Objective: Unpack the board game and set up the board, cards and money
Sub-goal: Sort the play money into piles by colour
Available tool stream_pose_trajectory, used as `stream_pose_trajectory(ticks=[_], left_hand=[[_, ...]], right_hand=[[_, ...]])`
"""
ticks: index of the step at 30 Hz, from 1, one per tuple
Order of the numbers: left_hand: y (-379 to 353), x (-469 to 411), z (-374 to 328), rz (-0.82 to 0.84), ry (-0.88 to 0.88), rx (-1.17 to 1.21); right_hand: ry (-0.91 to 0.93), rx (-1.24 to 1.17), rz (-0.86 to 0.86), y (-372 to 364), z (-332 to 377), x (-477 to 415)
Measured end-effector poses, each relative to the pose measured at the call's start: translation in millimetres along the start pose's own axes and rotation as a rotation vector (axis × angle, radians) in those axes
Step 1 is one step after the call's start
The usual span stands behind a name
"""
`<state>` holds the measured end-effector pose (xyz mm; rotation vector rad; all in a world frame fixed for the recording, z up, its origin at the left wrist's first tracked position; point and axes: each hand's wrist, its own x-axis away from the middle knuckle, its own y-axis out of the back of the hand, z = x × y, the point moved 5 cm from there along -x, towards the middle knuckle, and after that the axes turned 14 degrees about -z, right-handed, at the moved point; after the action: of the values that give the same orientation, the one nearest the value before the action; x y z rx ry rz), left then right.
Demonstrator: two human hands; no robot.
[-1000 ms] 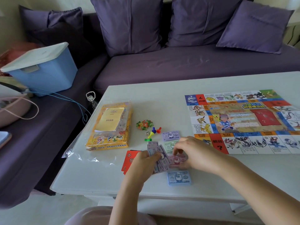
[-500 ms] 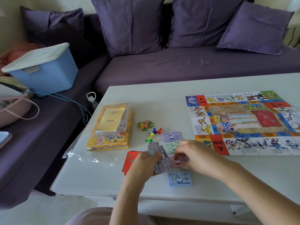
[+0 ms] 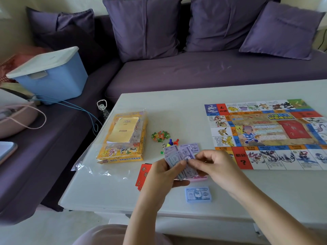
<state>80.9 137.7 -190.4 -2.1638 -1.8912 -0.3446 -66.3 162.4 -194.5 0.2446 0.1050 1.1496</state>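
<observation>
Looks like a living room in a home. Shows a deep purple sofa (image 3: 212,73) running along the far side and down the left, with matching purple cushions (image 3: 146,29) propped against its back. Has a low white table (image 3: 177,110) pulled up close to the seat. Holds household clutter on the left stretch of the seat: a blue storage tub (image 3: 56,80) with a white lid, a pink bag (image 3: 14,122) with cord handles, a thin blue cable (image 3: 76,107) trailing across the cushion. Carries signs of leisure rather than work on the table: a cartoon game board (image 3: 261,133) spread flat, a yellow game box (image 3: 122,152) in clear wrap, play money (image 3: 198,194) in small piles.
</observation>
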Motion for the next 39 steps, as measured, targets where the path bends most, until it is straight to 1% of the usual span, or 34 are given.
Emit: stream_pose_trajectory(ticks=[3, 7, 12, 15, 20, 28, 30, 34, 36, 39], left_hand=[[-1, 0, 0, 0.036, -0.007, 0.046], [-1, -2, -2, 0.025, -0.05, 0.077], [7, -10, 0, -0.085, -0.083, 0.084], [12, -12, 0, -0.143, -0.076, 0.147], [12, -12, 0, -0.152, -0.072, 0.205], [9, -10, 2, -0.189, -0.074, 0.272], [8, -9, 1, -0.177, -0.065, 0.285], [9, -7, 0, -0.194, -0.105, 0.214], [10, -7, -1, -0.218, -0.161, 0.127], [6, -4, -3, -0.203, -0.246, -0.025]], right_hand=[[-0.026, -0.044, 0.001, 3, -1, 0], [-0.062, -0.129, 0.0, 5, 2, 1], [-0.15, -0.289, -0.045, 16, 6, -2], [-0.153, -0.339, -0.077, 27, 10, -2], [-0.127, -0.317, -0.062, 34, 15, 1], [-0.137, -0.352, -0.007, 31, 16, 6], [-0.102, -0.292, -0.022, 31, 16, 7], [0.074, -0.005, -0.121, 42, 21, 3], [0.166, 0.149, -0.088, 45, 27, 2], [0.299, 0.327, 0.035, 42, 39, 6]])
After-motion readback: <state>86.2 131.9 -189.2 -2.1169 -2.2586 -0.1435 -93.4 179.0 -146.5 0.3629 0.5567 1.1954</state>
